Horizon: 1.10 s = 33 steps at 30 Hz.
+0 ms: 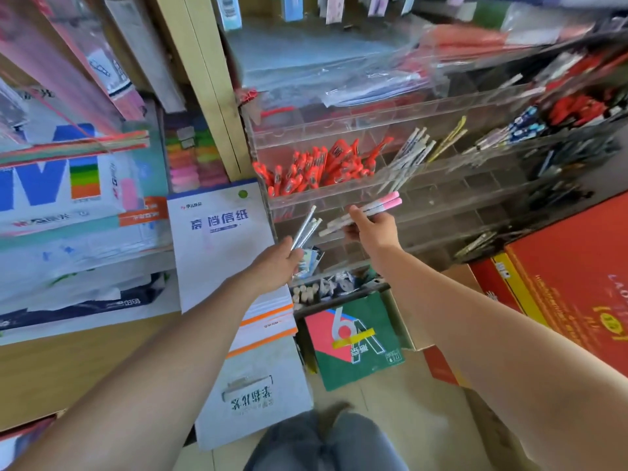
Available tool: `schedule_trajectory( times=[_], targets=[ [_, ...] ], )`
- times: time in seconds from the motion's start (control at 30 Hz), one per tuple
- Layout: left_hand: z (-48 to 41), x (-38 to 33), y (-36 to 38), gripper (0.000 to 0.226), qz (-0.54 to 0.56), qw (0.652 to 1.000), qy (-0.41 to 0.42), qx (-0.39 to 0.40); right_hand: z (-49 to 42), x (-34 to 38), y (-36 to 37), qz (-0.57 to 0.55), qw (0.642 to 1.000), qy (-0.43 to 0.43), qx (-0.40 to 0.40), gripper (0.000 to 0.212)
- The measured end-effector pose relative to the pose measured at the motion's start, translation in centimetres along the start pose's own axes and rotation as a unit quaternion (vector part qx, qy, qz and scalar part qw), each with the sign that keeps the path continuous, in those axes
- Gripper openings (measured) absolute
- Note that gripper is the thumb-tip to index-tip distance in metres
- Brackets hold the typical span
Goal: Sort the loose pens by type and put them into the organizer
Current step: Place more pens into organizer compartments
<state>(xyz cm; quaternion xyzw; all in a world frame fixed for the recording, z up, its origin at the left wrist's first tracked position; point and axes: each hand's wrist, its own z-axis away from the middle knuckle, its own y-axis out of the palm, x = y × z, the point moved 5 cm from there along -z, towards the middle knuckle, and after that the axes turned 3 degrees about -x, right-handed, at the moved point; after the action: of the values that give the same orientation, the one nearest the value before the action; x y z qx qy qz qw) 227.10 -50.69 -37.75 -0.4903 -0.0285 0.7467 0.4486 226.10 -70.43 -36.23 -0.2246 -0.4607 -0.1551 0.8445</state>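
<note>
At frame centre you are keeping types apart, your left hand [273, 265] curling its fingers round silver pens [305, 229], your right hand [372, 231] pinching pink pens [377, 205] before the organizer [441, 212].

The characters 高档信纸 are printed in blue on the white pad [221, 253] left of centre. A large white "6A" is shown on the green and red bag [353, 338] at lower centre, and gold letters "LAO" are made out on the red box [577, 277] at right. Upside-down characters on the white packet [255, 399] at the bottom cannot be read surely.
</note>
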Motion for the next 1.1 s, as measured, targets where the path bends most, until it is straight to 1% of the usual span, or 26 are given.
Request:
schedule_trajectory(
  times=[0.17,0.23,0.33,0.43,0.53,0.6,0.63,0.67,0.73,0.77,0.8,0.87,0.9,0.93,1.0,1.1],
  targets=[
    [-1.2,0.3,0.3,0.019,0.023,1.000,-0.009,0.006,-2.3,-0.4,0.4,0.035,0.999,-0.005,-0.016,0.016],
    [-1.5,0.3,0.2,0.020,0.012,1.000,-0.007,-0.001,-3.2,-0.8,0.7,0.048,0.999,0.002,-0.010,0.016],
    [-1.9,0.2,0.1,0.019,0.012,1.000,-0.015,-0.020,-4.3,-1.3,1.0,0.063,0.998,0.022,0.005,0.011],
    [-2.0,0.1,0.1,0.019,0.004,0.999,-0.031,-0.026,-5.2,-1.6,0.7,0.079,0.996,0.044,0.013,0.013],
    [-2.2,-0.1,0.2,0.024,0.010,0.999,-0.041,-0.024,-5.9,-1.4,0.1,0.097,0.994,0.036,0.023,0.009],
    [-2.3,-0.2,0.4,0.025,0.014,0.999,-0.045,-0.024,-6.1,-1.1,-0.5,0.092,0.995,0.036,0.020,0.027],
    [-2.4,-0.4,0.4,0.025,0.015,0.999,-0.044,-0.023,-6.0,-0.8,-1.0,0.103,0.994,0.030,0.005,0.036],
    [-2.4,-0.4,0.5,0.025,0.015,0.999,-0.045,-0.023,-5.8,-0.4,-1.5,0.121,0.992,0.012,-0.019,0.040],
    [-2.5,-0.6,0.7,0.022,0.009,0.999,-0.046,-0.023,-5.1,0.6,-2.3,0.125,0.990,-0.037,-0.057,0.036],
    [-2.5,-0.7,0.7,0.022,0.008,0.999,-0.045,-0.024,-4.6,1.0,-2.4,0.110,0.991,-0.055,-0.047,0.031],
    [-2.5,-0.9,0.7,0.022,0.009,0.999,-0.043,-0.024,-4.2,1.2,-2.1,0.091,0.994,-0.061,-0.009,0.027],
    [-2.5,-1.3,0.9,0.022,0.013,0.999,-0.036,-0.013,-2.9,1.1,-0.9,0.066,0.990,-0.032,0.118,0.027],
    [-2.4,-1.6,1.0,0.022,0.015,0.999,-0.030,-0.003,-2.1,1.1,-0.1,0.055,0.982,-0.005,0.180,0.029],
    [-2.3,-1.9,1.2,0.021,0.015,1.000,-0.024,0.008,-1.6,0.8,0.7,0.050,0.973,0.022,0.224,0.033],
    [-1.9,-2.5,1.7,0.023,0.016,0.999,-0.020,0.032,-0.8,0.3,2.1,0.033,0.958,0.073,0.275,0.034],
    [-1.5,-2.8,2.1,0.027,0.019,0.999,-0.020,0.042,-0.5,-0.1,3.3,-0.003,0.951,0.103,0.292,0.017]
  ],
)
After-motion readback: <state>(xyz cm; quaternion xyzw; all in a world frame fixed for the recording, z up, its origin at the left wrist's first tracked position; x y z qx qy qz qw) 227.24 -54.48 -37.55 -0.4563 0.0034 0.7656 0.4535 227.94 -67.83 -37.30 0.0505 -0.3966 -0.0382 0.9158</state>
